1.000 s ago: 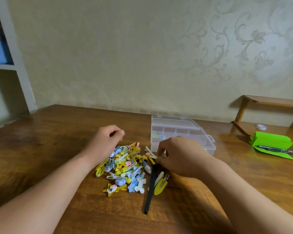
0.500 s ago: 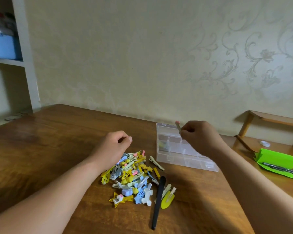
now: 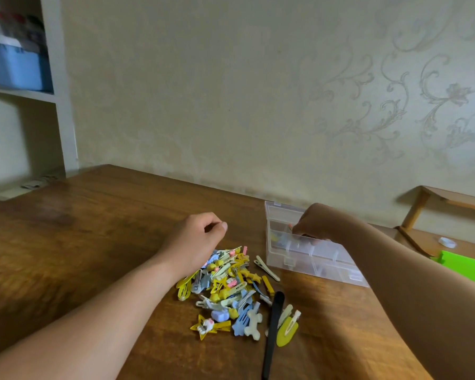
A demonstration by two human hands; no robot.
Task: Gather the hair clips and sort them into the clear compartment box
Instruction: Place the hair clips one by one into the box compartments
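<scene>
Hair clips pile [image 3: 225, 283] is lying on the table directly below and nearward of the left hand [image 3: 194, 239]. It is too tangled for counting, with yellow, blue, cream and pink ones mixing. Two clips are lying off the heap. One cream clip [image 3: 266, 268] is sitting in the gap between pile and box. One long black clip [image 3: 272, 335] is running nearward along the pile's right side. One yellow star clip [image 3: 207, 326] is sitting at the pile's near edge.

One clear compartment box [image 3: 313, 263] is standing right of the pile, under the right hand [image 3: 314, 223], not touching the heap. The right hand is reaching down into a far compartment near the box's left end, fingers curling. A pinkish bit is showing by the fingertips; cannot tell if it is being pinched. The left hand is hovering loosely curled, nothing showing in it. The hands are well apart.

A wide stretch of table [image 3: 80, 242] is running left of the left hand to the table edge. One green folder [image 3: 466, 266] is peeking out beyond the right forearm.
</scene>
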